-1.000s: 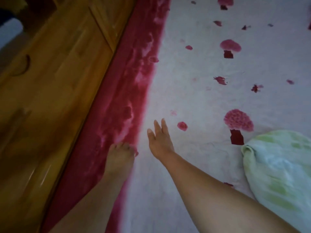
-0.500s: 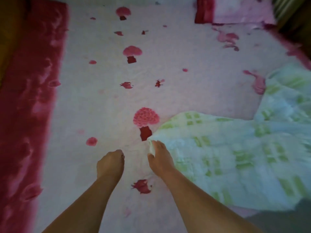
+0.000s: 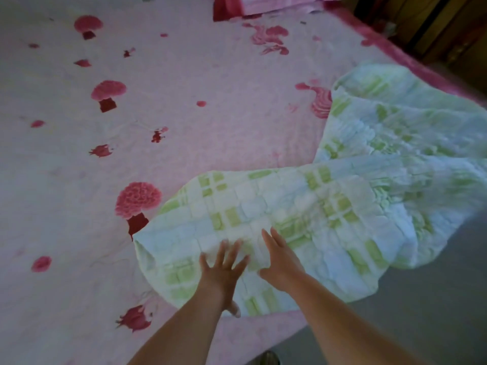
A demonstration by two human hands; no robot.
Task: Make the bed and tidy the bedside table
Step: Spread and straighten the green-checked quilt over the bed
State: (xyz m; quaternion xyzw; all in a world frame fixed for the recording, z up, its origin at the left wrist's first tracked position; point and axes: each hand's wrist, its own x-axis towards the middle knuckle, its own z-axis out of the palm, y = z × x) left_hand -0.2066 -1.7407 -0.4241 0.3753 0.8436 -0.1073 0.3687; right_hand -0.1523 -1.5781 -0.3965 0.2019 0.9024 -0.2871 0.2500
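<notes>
Quilt point(image 3: 303, 206), green-and-white check: rumpled across the lower right of frame on the pink mushroom-print bed sheet point(image 3: 184, 127), its right edge over the grey floor point(image 3: 434, 299). Left hand point(image 3: 221, 275), fingers straight and spread, and right hand point(image 3: 279, 259), fingers straight, both flat on its near end, gripping nothing.

Your left hand point(image 3: 221, 275) and right hand point(image 3: 282, 262) rest side by side on the near left end of the quilt point(image 3: 329, 206), which lies on the right half of the bed point(image 3: 184, 127), with the pillow point(image 3: 276, 6) far behind it.
</notes>
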